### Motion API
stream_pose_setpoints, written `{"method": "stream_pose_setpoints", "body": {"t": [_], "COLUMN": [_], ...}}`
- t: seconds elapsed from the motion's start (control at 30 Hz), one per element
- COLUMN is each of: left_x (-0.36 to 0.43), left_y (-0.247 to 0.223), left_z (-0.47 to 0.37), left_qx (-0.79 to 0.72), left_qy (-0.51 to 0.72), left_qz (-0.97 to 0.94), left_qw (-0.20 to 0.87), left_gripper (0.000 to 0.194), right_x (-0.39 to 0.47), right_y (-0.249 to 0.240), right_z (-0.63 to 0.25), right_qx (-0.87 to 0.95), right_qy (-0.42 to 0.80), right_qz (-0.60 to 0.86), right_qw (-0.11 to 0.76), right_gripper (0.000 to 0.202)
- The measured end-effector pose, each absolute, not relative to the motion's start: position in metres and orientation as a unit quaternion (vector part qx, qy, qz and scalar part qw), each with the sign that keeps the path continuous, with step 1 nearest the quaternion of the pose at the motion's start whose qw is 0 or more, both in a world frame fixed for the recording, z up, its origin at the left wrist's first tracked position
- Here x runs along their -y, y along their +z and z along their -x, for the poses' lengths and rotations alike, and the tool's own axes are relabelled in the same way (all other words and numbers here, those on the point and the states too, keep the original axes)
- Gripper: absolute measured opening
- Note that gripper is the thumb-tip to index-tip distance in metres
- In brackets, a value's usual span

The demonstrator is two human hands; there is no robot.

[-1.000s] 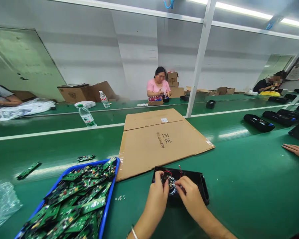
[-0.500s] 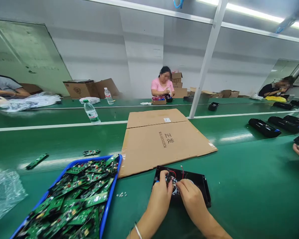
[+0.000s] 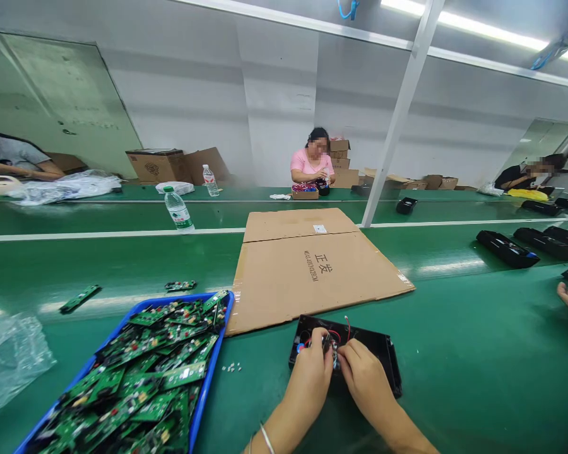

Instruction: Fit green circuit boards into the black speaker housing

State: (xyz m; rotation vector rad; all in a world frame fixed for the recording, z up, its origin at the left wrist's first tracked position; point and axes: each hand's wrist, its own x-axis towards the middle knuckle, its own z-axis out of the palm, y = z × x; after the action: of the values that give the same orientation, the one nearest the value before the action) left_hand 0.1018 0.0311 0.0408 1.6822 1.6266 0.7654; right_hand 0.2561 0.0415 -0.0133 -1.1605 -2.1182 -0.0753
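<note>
Both hands meet over an open black plastic housing [image 3: 383, 353] near the green tabletop's [image 3: 478, 353] front edge: left hand [image 3: 310, 381] and right hand [image 3: 366, 378] fingers pinched on its small wired part [image 3: 330, 343]; a blue tray of circuit boards [image 3: 207, 403] sits left.

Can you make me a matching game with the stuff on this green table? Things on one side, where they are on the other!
Things:
1. circuit boards
2. water bottle
3. flat cardboard
4. black case

Places:
A. under the person's two hands
B. piled in the blue tray
C. standing upright, far left of the cardboard
D. lying just behind the black case

Pairs: 1-B, 2-C, 3-D, 4-A
</note>
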Motion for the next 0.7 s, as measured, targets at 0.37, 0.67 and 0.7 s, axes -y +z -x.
{"method": "stream_pose_setpoints", "body": {"t": [0.37,0.67,0.7], "left_x": [-0.035,-0.035,-0.035], "left_y": [0.050,0.058,0.059], "left_z": [-0.085,-0.080,-0.080], "left_qx": [-0.517,-0.511,-0.519], "left_qy": [0.282,0.293,0.296], "left_qz": [-0.728,-0.727,-0.720], "left_qw": [0.351,0.352,0.352], "left_gripper": [0.031,0.025,0.024], "right_x": [-0.045,-0.050,-0.053], "right_y": [-0.012,-0.008,-0.007], "right_z": [-0.262,-0.263,-0.263], "right_qx": [0.799,0.830,0.832], "right_qy": [0.096,0.121,0.126], "right_qz": [0.445,0.436,0.435], "right_qw": [0.392,0.327,0.322], "right_gripper": [0.035,0.026,0.025]}}
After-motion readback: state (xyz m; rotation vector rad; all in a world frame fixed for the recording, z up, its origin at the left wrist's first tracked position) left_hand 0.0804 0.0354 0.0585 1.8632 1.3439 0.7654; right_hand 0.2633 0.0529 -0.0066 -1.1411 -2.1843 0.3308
